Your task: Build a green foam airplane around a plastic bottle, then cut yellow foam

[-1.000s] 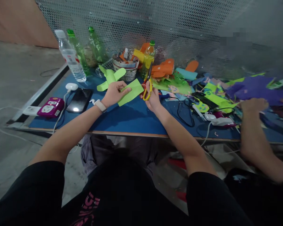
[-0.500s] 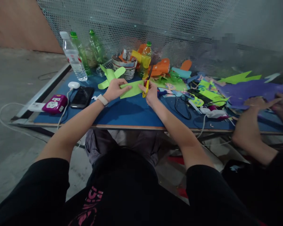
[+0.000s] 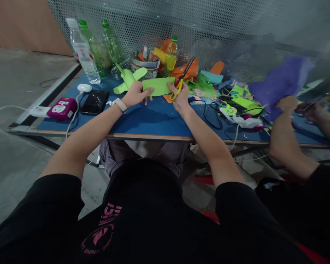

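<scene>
My left hand (image 3: 136, 94) is closed on the left end of a light green paper sheet (image 3: 158, 86), held above the blue table (image 3: 151, 126). My right hand (image 3: 180, 98) grips yellow-handled scissors (image 3: 180, 83) and also touches the sheet's right end with a finger. The scissors' blades point up and to the right, away from the sheet. A white band sits on my left wrist. A green cut-out shape (image 3: 128, 79) lies just behind my left hand.
Bottles (image 3: 84, 51) stand at the back left, a basket (image 3: 145, 65) of scraps behind the sheet. A phone (image 3: 94, 102), a pink power strip (image 3: 62, 108) and cables lie left. Coloured paper scraps (image 3: 222, 91) cover the right side, where another person's hands (image 3: 287, 104) lift purple paper (image 3: 280, 82).
My hands moved further from me with the sheet, now held level. The scissors swung from upright at the sheet's edge to pointing right. The other person raised the purple paper.
</scene>
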`<state>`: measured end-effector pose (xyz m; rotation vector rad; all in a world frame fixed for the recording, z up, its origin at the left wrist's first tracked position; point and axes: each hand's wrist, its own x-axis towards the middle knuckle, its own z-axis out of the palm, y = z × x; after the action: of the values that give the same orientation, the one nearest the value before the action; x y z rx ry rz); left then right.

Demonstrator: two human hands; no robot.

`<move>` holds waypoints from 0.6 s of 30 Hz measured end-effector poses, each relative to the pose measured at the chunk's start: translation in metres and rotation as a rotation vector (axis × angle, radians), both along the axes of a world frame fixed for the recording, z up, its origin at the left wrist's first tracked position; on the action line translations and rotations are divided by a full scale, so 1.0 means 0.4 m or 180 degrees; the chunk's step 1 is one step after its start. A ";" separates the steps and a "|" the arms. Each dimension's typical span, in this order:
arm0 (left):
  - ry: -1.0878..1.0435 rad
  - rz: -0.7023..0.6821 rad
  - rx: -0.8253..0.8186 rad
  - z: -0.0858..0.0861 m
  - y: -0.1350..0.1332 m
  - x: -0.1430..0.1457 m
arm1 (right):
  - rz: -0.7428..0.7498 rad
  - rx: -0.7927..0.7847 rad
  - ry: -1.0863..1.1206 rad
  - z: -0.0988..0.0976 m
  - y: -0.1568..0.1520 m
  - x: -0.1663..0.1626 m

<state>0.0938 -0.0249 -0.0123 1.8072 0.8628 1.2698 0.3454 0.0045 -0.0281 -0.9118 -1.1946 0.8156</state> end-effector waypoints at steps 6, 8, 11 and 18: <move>-0.0255 0.0679 0.0258 -0.008 0.024 -0.004 | 0.0206 -0.0152 -0.0120 0.019 -0.036 -0.019; -0.0361 0.0727 0.0298 -0.011 0.021 -0.001 | 0.0423 -0.0205 -0.0279 0.018 -0.055 -0.024; -0.0480 0.0632 0.0299 -0.009 -0.001 0.009 | 0.0676 -0.0237 -0.0240 0.000 -0.076 -0.026; -0.0703 0.0932 0.0331 0.032 -0.051 0.017 | 0.1261 -0.0121 -0.0489 -0.022 -0.104 -0.005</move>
<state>0.1006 -0.0453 0.0004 1.6198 0.9757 1.6929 0.3433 -0.0370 -0.0367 -0.7889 -1.5267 1.1018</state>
